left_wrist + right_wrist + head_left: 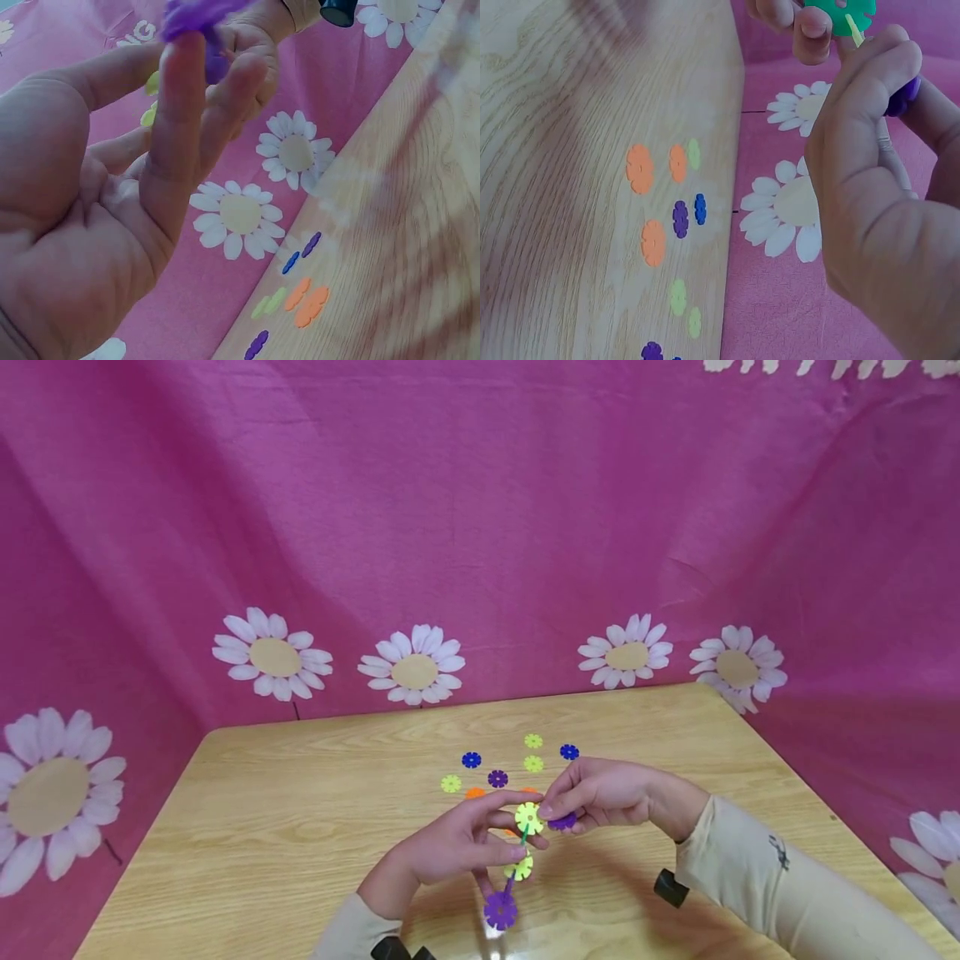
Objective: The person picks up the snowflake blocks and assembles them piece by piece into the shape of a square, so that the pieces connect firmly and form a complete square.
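My left hand (457, 843) grips a chain of slotted plastic flower discs above the table. An upper yellow-green disc (529, 817), a green disc (847, 16), a lower yellow-green disc (522, 867) and a purple disc (500, 912) at the bottom make it up. Between thumb and fingers, my right hand (611, 789) pinches another purple disc (564, 822) beside the upper yellow-green one. Whether those two discs are joined cannot be told, as fingertips cover the spot. In the right wrist view, the right fingers partly hide this purple disc.
Loose discs lie on the wooden table (300, 827) beyond the hands: blue (471, 760), purple (498, 778), yellow-green (451, 783) and orange (640, 169) ones. Some are partly behind the hands. A pink cloth (480, 527) with daisies surrounds the table's back and sides.
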`<state>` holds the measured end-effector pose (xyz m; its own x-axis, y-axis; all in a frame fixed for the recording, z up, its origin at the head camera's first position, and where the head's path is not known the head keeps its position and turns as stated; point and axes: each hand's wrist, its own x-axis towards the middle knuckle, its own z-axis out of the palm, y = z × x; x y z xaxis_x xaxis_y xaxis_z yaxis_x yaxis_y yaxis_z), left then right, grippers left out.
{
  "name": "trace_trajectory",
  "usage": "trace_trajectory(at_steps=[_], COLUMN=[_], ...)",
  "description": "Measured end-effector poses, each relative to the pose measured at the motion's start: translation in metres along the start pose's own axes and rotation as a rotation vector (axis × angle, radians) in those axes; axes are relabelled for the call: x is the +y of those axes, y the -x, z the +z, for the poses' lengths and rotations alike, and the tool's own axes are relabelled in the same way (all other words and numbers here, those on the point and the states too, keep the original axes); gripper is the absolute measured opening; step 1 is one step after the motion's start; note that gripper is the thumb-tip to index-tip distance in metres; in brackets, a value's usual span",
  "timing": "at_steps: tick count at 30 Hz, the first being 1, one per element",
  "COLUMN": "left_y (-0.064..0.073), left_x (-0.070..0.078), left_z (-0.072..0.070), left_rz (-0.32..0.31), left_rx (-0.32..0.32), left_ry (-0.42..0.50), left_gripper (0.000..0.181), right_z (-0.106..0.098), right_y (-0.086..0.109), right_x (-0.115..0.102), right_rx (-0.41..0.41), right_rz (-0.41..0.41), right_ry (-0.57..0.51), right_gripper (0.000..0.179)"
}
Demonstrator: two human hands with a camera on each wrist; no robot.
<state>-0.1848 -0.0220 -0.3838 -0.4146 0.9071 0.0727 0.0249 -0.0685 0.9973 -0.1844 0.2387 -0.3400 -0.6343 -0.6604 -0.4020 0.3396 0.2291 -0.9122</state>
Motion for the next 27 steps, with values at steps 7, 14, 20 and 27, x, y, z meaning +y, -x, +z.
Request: trace_trajectory(at_steps=[7, 14, 20, 27], left_y=[-0.004, -0.006, -0.006, -0.007], left_x=[0.001, -0.004, -0.005, -0.005], left_z=[0.005, 0.006, 0.004, 0.004], left_rz=[-0.085, -0.079, -0.021, -0.024], left_rx=[0.067, 0.175, 0.257, 0.298], left_ry=[0.034, 0.025, 0.048, 0.004], left_gripper=[0.066, 0.06, 0.06, 0.054], right_z=[0.002, 0.001, 0.002, 0.012], right_y=[-0.001, -0.003, 0.0, 0.006], right_x=[0.003, 0.006, 0.012, 0.022], right_rx=[0.035, 0.129, 0.412, 0.517], right_rz=[0.008, 0.004, -0.122, -0.305], right_ry=[-0.009, -0.033, 0.116, 0.193], right_gripper=[0.012, 0.015, 0.035, 0.035])
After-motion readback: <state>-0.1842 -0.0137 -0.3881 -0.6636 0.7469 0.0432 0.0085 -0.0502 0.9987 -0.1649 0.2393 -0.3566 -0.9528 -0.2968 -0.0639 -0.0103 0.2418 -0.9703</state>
